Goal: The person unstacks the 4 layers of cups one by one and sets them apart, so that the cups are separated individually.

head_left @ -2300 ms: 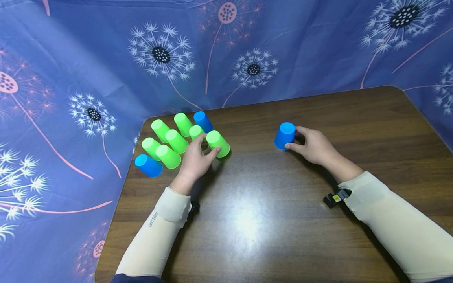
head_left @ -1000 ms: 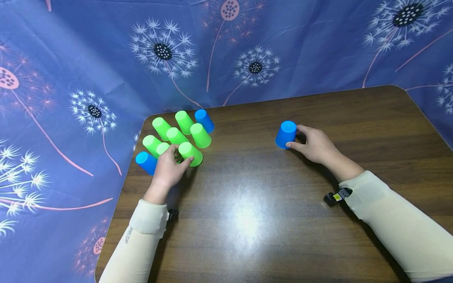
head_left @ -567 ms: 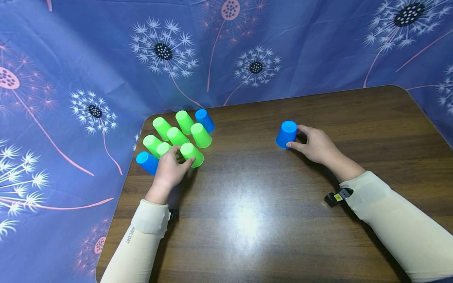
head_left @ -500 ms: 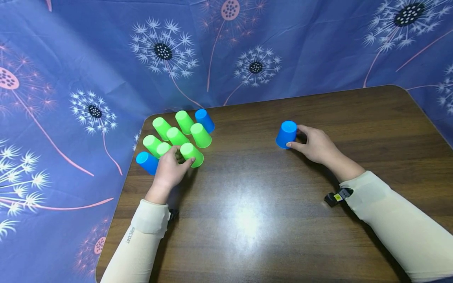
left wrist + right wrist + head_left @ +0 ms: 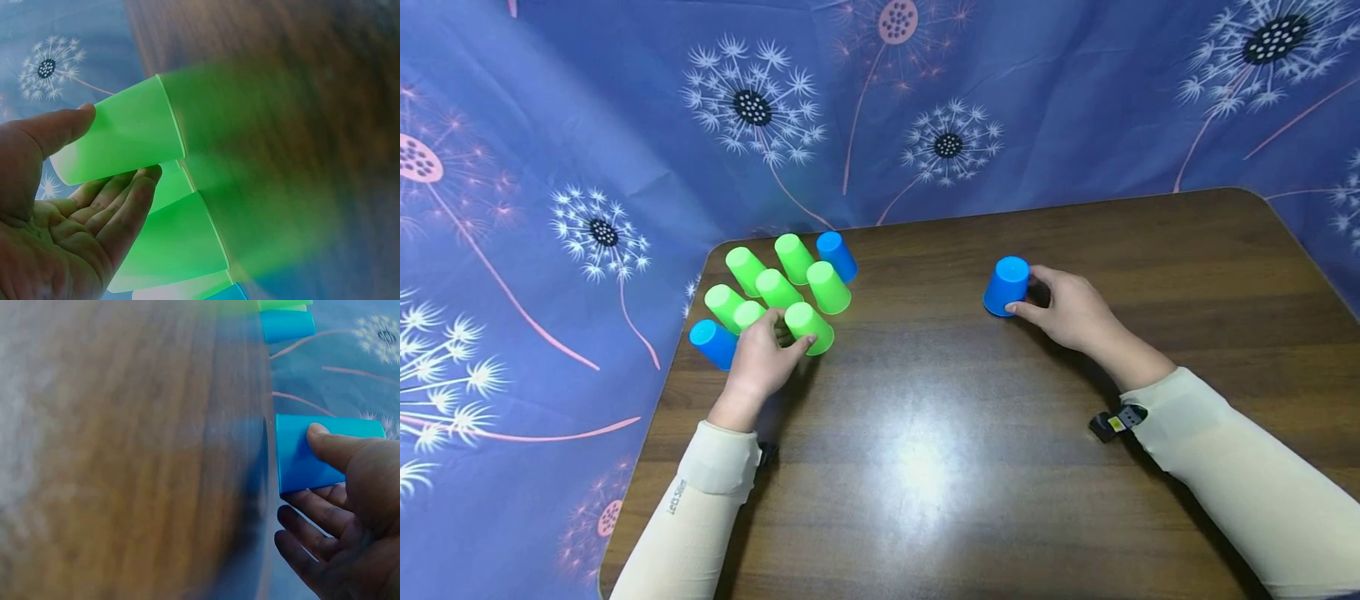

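My left hand (image 5: 762, 364) holds a green cup (image 5: 809, 327) between thumb and fingers, at the near right corner of a group of upside-down cups at the table's far left. In the left wrist view the thumb lies on one side of that green cup (image 5: 122, 134) and the fingers on the other. My right hand (image 5: 1070, 308) pinches a blue cup (image 5: 1007, 286), upside down and apart from the group. The right wrist view has the thumb against the side of the blue cup (image 5: 312, 456), fingers on its other side. Another green cup (image 5: 748, 314) is partly hidden behind the left hand.
Several green cups, one a middle green cup (image 5: 777, 288), stand in rows. A blue cup (image 5: 712, 343) stands at the near left corner and another blue cup (image 5: 838, 256) at the far right corner. A patterned blue cloth (image 5: 1037, 100) hangs behind the wooden table (image 5: 925, 375).
Since the oldest frame, my left hand has left one green cup in the group and moved nearer and left with another green cup. The right hand stays on the blue cup.
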`<state>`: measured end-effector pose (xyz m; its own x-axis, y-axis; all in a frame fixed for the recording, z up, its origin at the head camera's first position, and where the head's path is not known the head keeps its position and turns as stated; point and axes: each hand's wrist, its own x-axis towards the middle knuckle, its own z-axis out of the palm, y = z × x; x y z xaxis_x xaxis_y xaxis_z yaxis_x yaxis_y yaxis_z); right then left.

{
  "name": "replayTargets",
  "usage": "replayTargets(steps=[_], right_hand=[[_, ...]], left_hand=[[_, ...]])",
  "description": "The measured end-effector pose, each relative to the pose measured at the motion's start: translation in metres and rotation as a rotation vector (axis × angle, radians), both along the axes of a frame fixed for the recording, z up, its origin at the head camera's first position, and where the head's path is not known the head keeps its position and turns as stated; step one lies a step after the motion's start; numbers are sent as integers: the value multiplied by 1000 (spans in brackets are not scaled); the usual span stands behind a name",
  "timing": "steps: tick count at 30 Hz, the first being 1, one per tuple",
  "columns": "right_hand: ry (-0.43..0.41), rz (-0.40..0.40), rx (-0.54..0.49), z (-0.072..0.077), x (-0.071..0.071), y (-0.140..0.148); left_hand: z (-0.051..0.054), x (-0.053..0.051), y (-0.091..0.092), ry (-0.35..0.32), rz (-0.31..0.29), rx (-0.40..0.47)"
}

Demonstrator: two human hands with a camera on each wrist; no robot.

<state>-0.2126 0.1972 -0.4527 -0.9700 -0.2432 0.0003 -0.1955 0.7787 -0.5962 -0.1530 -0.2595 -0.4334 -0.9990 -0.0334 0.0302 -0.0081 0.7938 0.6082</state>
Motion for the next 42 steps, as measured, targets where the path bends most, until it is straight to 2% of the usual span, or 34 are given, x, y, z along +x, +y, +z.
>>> replayTargets(steps=[6, 18, 25, 42], right_hand=[[-8, 54, -37, 10, 1, -19], [-68, 125, -65, 15, -6, -65], [-60, 182, -58, 18, -8, -100], [-16, 287, -16, 10, -16, -162]], left_hand=[[2, 1, 0, 25, -1, -44], [2, 0, 2, 24, -2, -62], [2, 1, 2, 22, 1, -69], [6, 5, 3, 4, -2, -60]])
